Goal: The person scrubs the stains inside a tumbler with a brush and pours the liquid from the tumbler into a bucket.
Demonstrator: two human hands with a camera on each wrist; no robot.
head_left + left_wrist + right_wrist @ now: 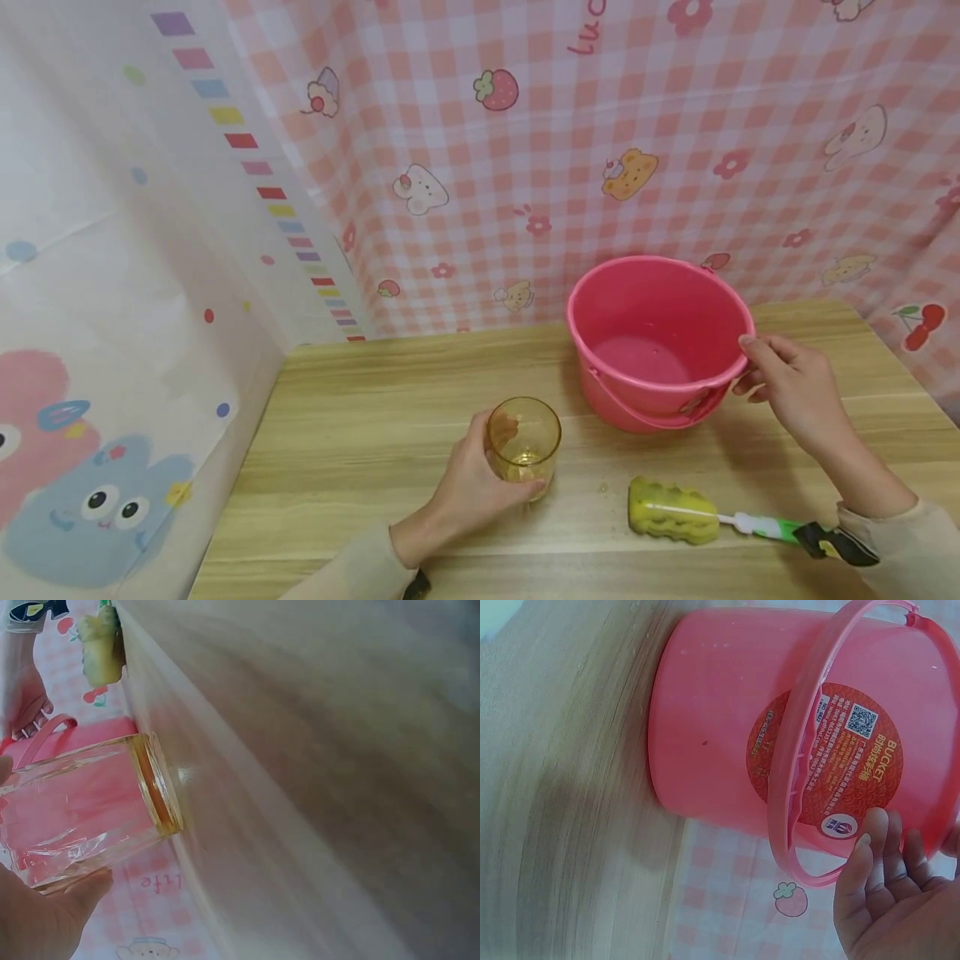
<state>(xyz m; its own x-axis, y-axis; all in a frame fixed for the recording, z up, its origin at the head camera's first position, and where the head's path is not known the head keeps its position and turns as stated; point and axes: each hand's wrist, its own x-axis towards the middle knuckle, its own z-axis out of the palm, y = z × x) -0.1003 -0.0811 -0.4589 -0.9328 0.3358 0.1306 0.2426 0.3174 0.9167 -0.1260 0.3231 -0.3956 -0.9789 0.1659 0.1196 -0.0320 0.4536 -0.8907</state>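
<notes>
My left hand [487,483] grips an amber see-through glass [536,429], thumb on the near side and fingers round the far side. The glass is upright, and its base is at or close to the tabletop in the left wrist view. At the right, my right hand [798,383] holds the rim of a pink bucket [637,408], with the thumb at the rim and fingers curled against the outside. The bucket's handle [787,780] hangs down in front of a red round label [862,765]. A yellow sponge brush [671,510] lies in front of the bucket.
The wood-grain table [337,433] meets a pink checked curtain [450,250] behind the bucket. A white printed sheet [150,333] stands along the left side. Small drops [603,487] lie beside the sponge head.
</notes>
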